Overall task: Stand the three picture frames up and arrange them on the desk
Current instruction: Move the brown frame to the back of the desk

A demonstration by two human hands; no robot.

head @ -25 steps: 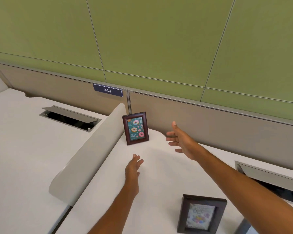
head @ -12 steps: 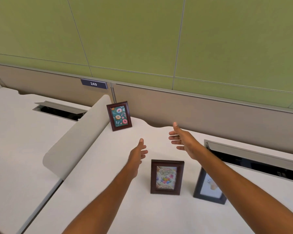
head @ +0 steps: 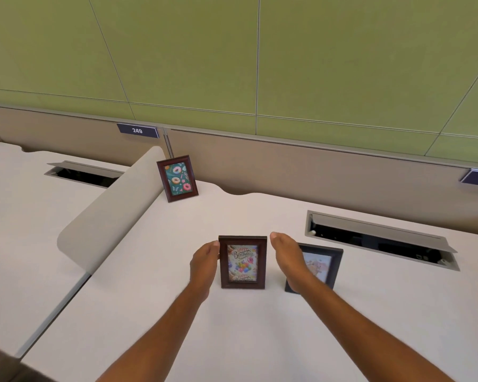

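Open-plan office workstation. White desk (head: 260,340) with cable-access hatch (head: 378,239), curved side divider (head: 108,219), numbered plate "249" (head: 137,130), and green partition panels (head: 260,51) indicate this.

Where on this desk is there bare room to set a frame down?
Bare desk lies between the donut frame and the birthday frame, also near the front edge. It is crowded around the birthday frame, flanked by the left hand, right hand and black frame.

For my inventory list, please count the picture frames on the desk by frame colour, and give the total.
Brown frames: 2, the doughnut picture and the birthday picture
Black frames: 1, the one partly behind the right hand
Total: 3 frames
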